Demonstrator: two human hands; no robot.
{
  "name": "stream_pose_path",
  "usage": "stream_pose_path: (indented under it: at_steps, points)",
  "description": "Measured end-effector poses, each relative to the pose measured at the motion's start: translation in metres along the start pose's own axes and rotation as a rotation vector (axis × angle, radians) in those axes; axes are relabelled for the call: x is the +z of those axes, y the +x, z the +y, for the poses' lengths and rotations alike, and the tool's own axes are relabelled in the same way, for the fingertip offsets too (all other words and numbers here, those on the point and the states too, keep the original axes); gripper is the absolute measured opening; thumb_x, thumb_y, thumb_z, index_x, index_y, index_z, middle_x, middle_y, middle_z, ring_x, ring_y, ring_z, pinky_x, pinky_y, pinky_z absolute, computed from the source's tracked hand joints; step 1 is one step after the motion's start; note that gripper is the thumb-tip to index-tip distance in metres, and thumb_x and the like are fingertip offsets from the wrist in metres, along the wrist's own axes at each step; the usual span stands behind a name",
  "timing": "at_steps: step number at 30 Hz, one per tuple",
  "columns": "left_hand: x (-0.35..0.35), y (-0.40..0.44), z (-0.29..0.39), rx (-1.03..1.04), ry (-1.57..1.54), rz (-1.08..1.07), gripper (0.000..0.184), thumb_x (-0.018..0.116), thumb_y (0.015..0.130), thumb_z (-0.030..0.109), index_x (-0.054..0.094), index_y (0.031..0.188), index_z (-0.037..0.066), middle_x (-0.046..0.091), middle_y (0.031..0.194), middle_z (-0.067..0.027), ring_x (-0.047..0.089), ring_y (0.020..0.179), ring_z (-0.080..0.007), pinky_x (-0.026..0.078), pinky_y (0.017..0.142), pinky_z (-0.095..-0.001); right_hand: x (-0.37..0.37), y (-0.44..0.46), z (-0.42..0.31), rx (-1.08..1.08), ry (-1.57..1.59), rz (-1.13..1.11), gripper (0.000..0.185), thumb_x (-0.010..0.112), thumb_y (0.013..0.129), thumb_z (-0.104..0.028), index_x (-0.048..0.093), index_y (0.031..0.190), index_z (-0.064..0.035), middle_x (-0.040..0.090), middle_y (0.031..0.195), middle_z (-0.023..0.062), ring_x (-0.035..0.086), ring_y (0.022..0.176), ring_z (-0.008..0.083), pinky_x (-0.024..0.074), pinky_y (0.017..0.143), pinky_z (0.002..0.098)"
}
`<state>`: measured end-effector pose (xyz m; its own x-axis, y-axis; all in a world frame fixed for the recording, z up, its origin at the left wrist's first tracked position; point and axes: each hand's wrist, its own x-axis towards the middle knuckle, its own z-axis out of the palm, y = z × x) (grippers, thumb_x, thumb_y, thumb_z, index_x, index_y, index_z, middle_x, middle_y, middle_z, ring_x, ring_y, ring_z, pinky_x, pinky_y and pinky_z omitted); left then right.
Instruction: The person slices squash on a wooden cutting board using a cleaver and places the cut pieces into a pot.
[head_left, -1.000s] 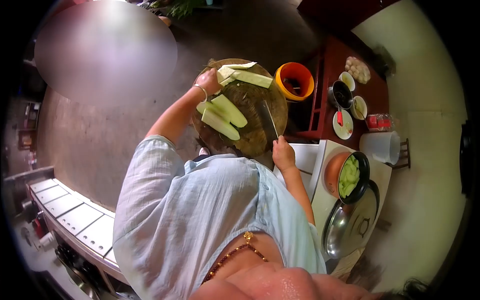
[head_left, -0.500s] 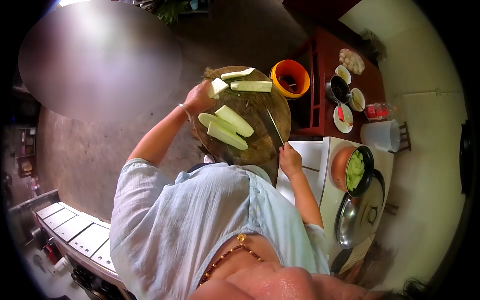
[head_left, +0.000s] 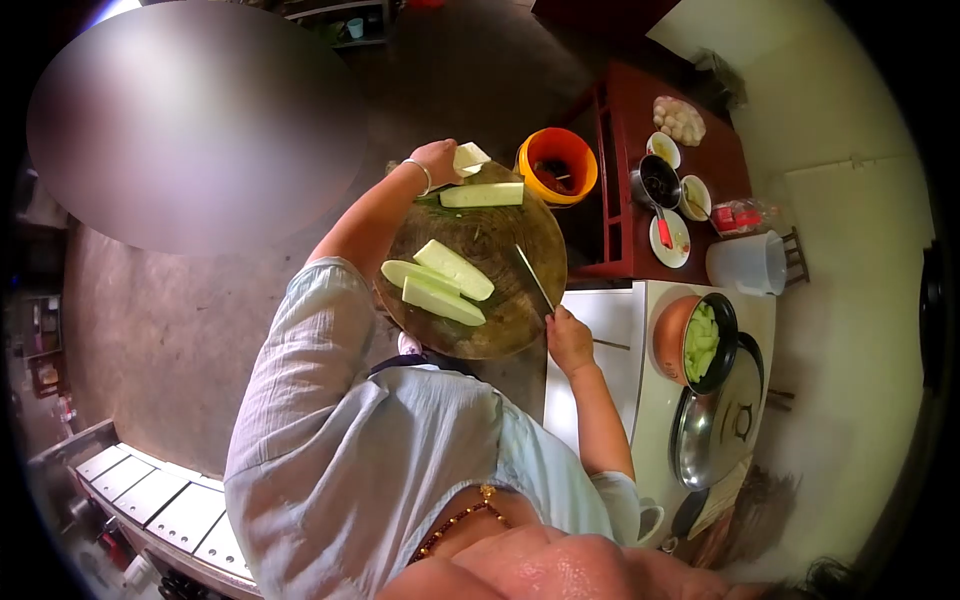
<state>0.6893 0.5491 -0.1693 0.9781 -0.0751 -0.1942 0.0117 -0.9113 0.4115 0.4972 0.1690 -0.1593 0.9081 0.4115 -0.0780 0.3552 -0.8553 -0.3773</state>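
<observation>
My left hand [head_left: 438,162] is closed on a gourd piece [head_left: 471,159] with pale flesh, held at the far edge of the round wooden chopping board [head_left: 520,320]. Just below it lies a long peeled gourd length [head_left: 482,195]. Nearer to me on the board rest several pale green gourd wedges [head_left: 452,270], side by side. In my right hand [head_left: 570,340] is a knife [head_left: 534,277], its blade pointing away over the board's right side. The fingers of my left hand are partly hidden.
An orange bucket [head_left: 557,166] with dark contents stands past the board. On the right, a red table [head_left: 624,240] carries bowls, a small black pan [head_left: 658,182] and a bag of eggs or similar round things [head_left: 679,121]. A pot [head_left: 680,335] of green chunks sits on the white counter.
My left hand has moved away from me and to the right, carrying the gourd piece toward the board's far edge. The thin strip there no longer shows separately. My right hand still holds the knife.
</observation>
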Motion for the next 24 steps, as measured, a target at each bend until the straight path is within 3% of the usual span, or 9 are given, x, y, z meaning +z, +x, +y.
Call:
stream_pose_path:
  at_steps: [3, 12, 15, 18, 20, 24]
  points:
    - [0.009, 0.015, -0.006, -0.027, 0.007, -0.02, 0.051, 0.073, 0.068, 0.029, 0.056, 0.109, 0.004, 0.062, 0.111, -0.0167, 0.058, 0.109, -0.0313, 0.048, 0.09, -0.0397, 0.0, 0.001, 0.004, -0.009, 0.007, -0.022, 0.015, 0.052, 0.092, -0.02, 0.048, 0.091, -0.0052, 0.06, 0.073, 0.0232, 0.058, 0.068, 0.0451, 0.0456, 0.061, 0.0548]
    - [0.006, 0.027, 0.022, -0.064, 0.26, -0.144, 0.055, 0.074, 0.065, 0.032, 0.056, 0.109, 0.002, 0.065, 0.105, -0.0162, 0.063, 0.102, -0.0301, 0.051, 0.085, -0.0372, -0.011, 0.007, 0.007, -0.001, 0.001, -0.111, 0.019, 0.053, 0.093, -0.02, 0.048, 0.088, -0.0026, 0.062, 0.075, 0.0221, 0.061, 0.068, 0.0417, 0.0491, 0.06, 0.0487]
    - [-0.011, 0.025, 0.018, -0.062, 0.121, -0.041, 0.054, 0.076, 0.063, 0.032, 0.058, 0.106, 0.003, 0.064, 0.104, -0.0172, 0.06, 0.104, -0.0328, 0.049, 0.089, -0.0403, -0.011, 0.003, 0.005, 0.004, 0.04, -0.11, 0.019, 0.05, 0.094, -0.022, 0.049, 0.089, -0.0033, 0.062, 0.076, 0.0217, 0.061, 0.069, 0.0422, 0.048, 0.062, 0.0509]
    - [-0.04, 0.025, 0.007, -0.005, -0.037, -0.036, 0.053, 0.076, 0.064, 0.03, 0.059, 0.105, 0.002, 0.063, 0.103, -0.0167, 0.062, 0.097, -0.0286, 0.049, 0.087, -0.0377, -0.007, 0.003, 0.006, -0.006, 0.043, -0.088, 0.02, 0.048, 0.095, -0.023, 0.05, 0.089, -0.0039, 0.062, 0.076, 0.0209, 0.06, 0.071, 0.042, 0.0471, 0.064, 0.0518]
    - [-0.08, 0.001, 0.013, -0.043, -0.344, -0.112, 0.051, 0.074, 0.068, 0.025, 0.058, 0.11, 0.002, 0.063, 0.101, -0.0136, 0.061, 0.092, -0.0246, 0.05, 0.084, -0.0365, -0.009, 0.004, 0.005, -0.026, 0.043, -0.062, 0.019, 0.049, 0.094, -0.022, 0.05, 0.088, -0.0037, 0.061, 0.078, 0.0211, 0.06, 0.072, 0.0419, 0.0468, 0.063, 0.0512]
    - [-0.1, -0.031, -0.017, 0.052, -1.265, -0.196, 0.047, 0.069, 0.075, 0.014, 0.054, 0.118, 0.002, 0.061, 0.101, -0.009, 0.059, 0.09, -0.0182, 0.052, 0.079, -0.0339, -0.006, 0.0, 0.005, -0.04, 0.032, -0.02, 0.017, 0.051, 0.094, -0.019, 0.052, 0.089, -0.0025, 0.061, 0.079, 0.0216, 0.06, 0.072, 0.0419, 0.0466, 0.062, 0.0503]
